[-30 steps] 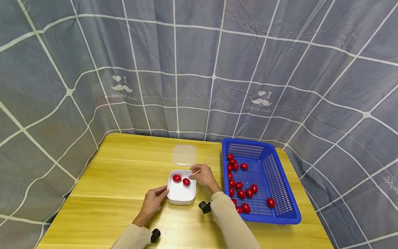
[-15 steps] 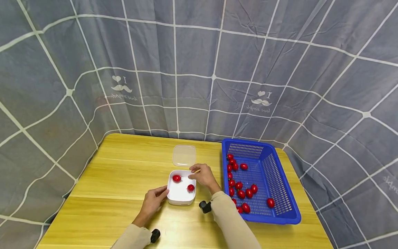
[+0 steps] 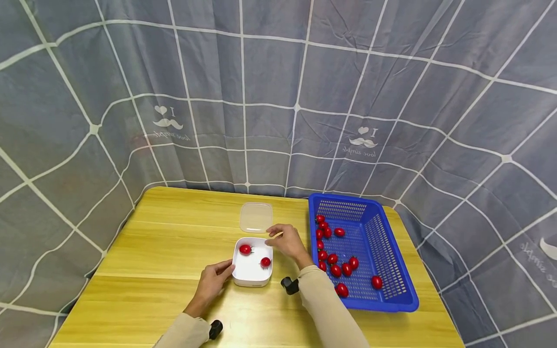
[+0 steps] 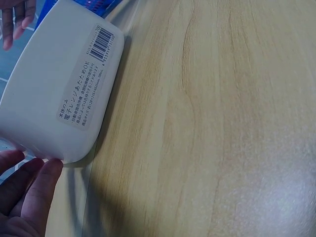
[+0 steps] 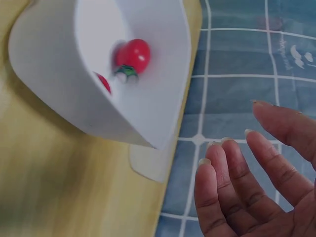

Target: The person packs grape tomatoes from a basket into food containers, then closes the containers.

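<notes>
A white square food container (image 3: 252, 274) stands on the table with two cherry tomatoes inside, one tomato (image 3: 245, 250) at the back left and the other tomato (image 3: 265, 262) by the right wall. My left hand (image 3: 212, 282) rests its fingertips against the container's left side; in the left wrist view, the fingers (image 4: 42, 192) touch the outer wall below a printed label (image 4: 86, 74). Close to the container's back right corner is my right hand (image 3: 287, 241), its fingers loosely bent and holding nothing. The right wrist view shows bare fingertips (image 5: 237, 163) apart from the container.
Behind the container lies a clear flat lid (image 3: 256, 217). On the right, a blue plastic basket (image 3: 409, 295) holds several cherry tomatoes, mostly along its left side. A grey curtain (image 3: 270, 121) with white lines hangs around the wooden table (image 3: 143, 251).
The right-hand tomato in the container has rolled toward the near right wall. My right hand has drawn back slightly to the right. The left hand stays at the container's side.
</notes>
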Demonstrator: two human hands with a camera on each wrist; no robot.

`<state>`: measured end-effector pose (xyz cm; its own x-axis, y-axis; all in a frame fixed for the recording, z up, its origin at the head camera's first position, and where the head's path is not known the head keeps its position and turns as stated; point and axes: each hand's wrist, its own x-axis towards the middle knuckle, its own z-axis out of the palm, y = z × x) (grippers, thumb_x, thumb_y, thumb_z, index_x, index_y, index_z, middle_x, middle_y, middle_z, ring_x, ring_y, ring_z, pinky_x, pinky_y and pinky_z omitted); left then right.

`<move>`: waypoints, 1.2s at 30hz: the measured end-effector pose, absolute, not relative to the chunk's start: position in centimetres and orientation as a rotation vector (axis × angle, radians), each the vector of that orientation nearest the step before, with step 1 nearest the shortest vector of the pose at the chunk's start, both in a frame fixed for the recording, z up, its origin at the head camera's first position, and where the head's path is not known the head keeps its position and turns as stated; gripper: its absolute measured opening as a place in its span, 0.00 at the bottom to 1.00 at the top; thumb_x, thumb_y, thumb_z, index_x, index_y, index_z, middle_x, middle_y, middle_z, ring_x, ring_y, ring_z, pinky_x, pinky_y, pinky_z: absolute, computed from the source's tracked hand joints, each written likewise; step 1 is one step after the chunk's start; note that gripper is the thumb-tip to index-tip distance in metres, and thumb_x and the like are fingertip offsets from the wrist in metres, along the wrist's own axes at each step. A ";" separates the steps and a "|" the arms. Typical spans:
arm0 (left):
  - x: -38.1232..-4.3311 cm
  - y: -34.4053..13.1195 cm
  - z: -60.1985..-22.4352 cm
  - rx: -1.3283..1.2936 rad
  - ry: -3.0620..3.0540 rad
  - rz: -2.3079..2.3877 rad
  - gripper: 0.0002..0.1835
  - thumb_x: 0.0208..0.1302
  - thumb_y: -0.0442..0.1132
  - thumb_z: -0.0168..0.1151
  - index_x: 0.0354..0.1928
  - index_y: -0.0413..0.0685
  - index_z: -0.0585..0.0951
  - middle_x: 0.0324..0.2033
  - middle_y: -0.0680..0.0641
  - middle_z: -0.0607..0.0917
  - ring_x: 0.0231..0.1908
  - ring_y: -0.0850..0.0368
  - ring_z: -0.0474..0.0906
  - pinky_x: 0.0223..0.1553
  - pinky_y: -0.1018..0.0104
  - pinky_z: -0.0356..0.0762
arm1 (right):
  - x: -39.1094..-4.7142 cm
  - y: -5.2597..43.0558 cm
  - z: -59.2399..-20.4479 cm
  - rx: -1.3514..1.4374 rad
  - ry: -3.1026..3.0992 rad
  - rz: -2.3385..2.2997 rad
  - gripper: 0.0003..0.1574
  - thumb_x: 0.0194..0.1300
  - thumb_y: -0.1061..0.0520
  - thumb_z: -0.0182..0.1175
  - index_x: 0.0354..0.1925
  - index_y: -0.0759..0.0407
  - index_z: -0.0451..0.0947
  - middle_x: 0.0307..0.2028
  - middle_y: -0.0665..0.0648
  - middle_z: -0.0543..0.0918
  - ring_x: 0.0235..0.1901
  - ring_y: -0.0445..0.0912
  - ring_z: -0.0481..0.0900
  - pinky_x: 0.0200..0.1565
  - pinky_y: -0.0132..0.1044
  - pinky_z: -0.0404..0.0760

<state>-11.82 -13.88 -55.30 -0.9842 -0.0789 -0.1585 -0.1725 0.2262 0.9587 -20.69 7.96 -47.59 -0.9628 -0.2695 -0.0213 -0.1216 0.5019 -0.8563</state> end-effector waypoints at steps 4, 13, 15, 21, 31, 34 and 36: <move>-11.8 -13.9 -55.3 -0.260 2.390 1.894 0.18 0.67 0.35 0.60 0.54 0.29 0.79 0.52 0.33 0.80 0.53 0.47 0.77 0.49 0.66 0.81 | -20.6 8.2 -46.7 -0.356 2.602 -1.466 0.17 0.52 0.65 0.71 0.43 0.68 0.82 0.38 0.66 0.84 0.31 0.50 0.81 0.33 0.33 0.83; -11.7 -14.0 -55.2 -0.263 2.366 1.910 0.18 0.67 0.34 0.60 0.55 0.28 0.78 0.53 0.33 0.80 0.53 0.47 0.77 0.49 0.68 0.81 | -20.7 9.5 -45.3 -0.331 2.642 -1.479 0.16 0.54 0.64 0.70 0.43 0.66 0.83 0.38 0.65 0.85 0.31 0.48 0.80 0.33 0.34 0.82; -11.7 -14.0 -55.2 -0.264 2.363 1.913 0.18 0.68 0.34 0.60 0.55 0.28 0.78 0.53 0.33 0.80 0.53 0.48 0.76 0.49 0.68 0.81 | -20.8 9.9 -45.2 -0.312 2.637 -1.504 0.16 0.54 0.64 0.70 0.43 0.67 0.83 0.38 0.65 0.85 0.31 0.50 0.80 0.33 0.34 0.82; -11.7 -14.0 -55.2 -0.259 2.370 1.910 0.18 0.68 0.35 0.60 0.55 0.28 0.78 0.52 0.33 0.81 0.52 0.49 0.77 0.47 0.70 0.81 | -20.9 11.1 -44.6 -0.232 2.634 -1.550 0.17 0.54 0.64 0.70 0.44 0.67 0.83 0.39 0.63 0.85 0.32 0.49 0.80 0.34 0.35 0.83; -11.8 -13.8 -55.2 -0.244 2.347 1.943 0.18 0.68 0.34 0.59 0.55 0.27 0.78 0.51 0.32 0.81 0.50 0.47 0.80 0.48 0.65 0.82 | -21.1 13.7 -44.2 -0.147 2.615 -1.660 0.18 0.54 0.66 0.70 0.46 0.67 0.82 0.38 0.64 0.84 0.31 0.48 0.82 0.34 0.36 0.82; -11.7 -13.8 -55.1 -0.245 2.345 1.943 0.18 0.68 0.34 0.59 0.55 0.27 0.77 0.51 0.32 0.81 0.50 0.47 0.80 0.47 0.65 0.82 | -21.1 14.6 -44.2 -0.129 2.617 -1.662 0.18 0.55 0.65 0.70 0.46 0.66 0.83 0.38 0.63 0.84 0.32 0.47 0.81 0.35 0.34 0.81; -11.7 -13.8 -55.1 -0.238 2.348 1.939 0.19 0.68 0.34 0.59 0.55 0.27 0.77 0.52 0.32 0.80 0.50 0.47 0.80 0.47 0.65 0.82 | -21.1 15.1 -44.2 -0.118 2.600 -1.683 0.19 0.55 0.65 0.69 0.47 0.66 0.82 0.38 0.63 0.83 0.31 0.46 0.80 0.34 0.32 0.80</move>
<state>-11.73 -13.81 -55.10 -0.9841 -0.0646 -0.1654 -0.1746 0.1835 0.9674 -21.08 15.15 -44.24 -0.9962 -0.0872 0.0059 -0.0410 0.4078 -0.9122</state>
